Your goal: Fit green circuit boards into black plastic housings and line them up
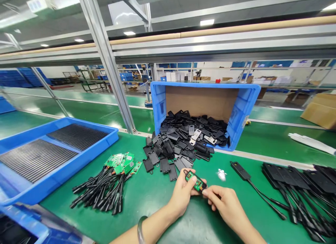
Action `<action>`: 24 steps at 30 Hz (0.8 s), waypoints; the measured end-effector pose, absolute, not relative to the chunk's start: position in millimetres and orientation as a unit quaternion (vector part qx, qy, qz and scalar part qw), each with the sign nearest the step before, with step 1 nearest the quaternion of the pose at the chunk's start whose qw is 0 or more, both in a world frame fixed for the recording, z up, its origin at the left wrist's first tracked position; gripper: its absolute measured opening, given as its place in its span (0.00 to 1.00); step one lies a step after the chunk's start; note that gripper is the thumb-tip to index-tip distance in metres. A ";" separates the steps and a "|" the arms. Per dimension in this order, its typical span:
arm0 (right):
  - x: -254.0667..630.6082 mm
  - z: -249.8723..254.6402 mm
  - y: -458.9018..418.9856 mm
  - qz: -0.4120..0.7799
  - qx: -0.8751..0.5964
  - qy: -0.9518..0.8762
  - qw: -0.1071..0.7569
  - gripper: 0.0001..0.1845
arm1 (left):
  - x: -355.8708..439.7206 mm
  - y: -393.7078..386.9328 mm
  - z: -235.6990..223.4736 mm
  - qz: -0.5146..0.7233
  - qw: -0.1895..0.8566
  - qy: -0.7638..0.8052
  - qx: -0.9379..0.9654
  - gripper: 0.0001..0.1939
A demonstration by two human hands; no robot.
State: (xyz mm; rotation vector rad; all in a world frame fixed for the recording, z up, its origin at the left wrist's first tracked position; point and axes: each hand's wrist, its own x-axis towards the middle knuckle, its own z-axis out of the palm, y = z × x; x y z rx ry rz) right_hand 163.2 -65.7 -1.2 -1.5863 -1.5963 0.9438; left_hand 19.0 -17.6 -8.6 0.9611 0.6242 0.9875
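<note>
My left hand (182,195) and my right hand (223,202) meet over the green mat, both closed on one small black plastic case with a green circuit board (195,182) lying in it. The left thumb presses on the board's top; the right fingertips pinch the case's right end. Just beyond my hands lies a spill of empty black cases (168,156). To the left lies a bundle of green boards with black cables (110,181).
A blue crate (244,104) tipped on its side spills black cases onto the mat. A blue tray (78,160) with black ribbed inserts stands at the left. Assembled black units with cables (296,188) pile up at the right. A small clear wrapper (222,174) lies near my hands.
</note>
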 end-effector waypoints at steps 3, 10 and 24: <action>163.1 0.3 -65.7 0.346 -0.619 -0.618 0.338 0.23 | 19.0 -19.1 -5.8 0.455 0.725 0.284 0.432 0.20; 160.4 -0.5 -64.8 0.306 -0.645 -0.611 0.342 0.25 | 17.7 -25.4 -0.8 0.476 0.701 0.294 0.442 0.17; 171.4 -2.9 -62.9 0.039 -0.500 -0.762 0.410 0.10 | 21.7 -18.9 -10.7 0.315 0.668 0.337 0.585 0.08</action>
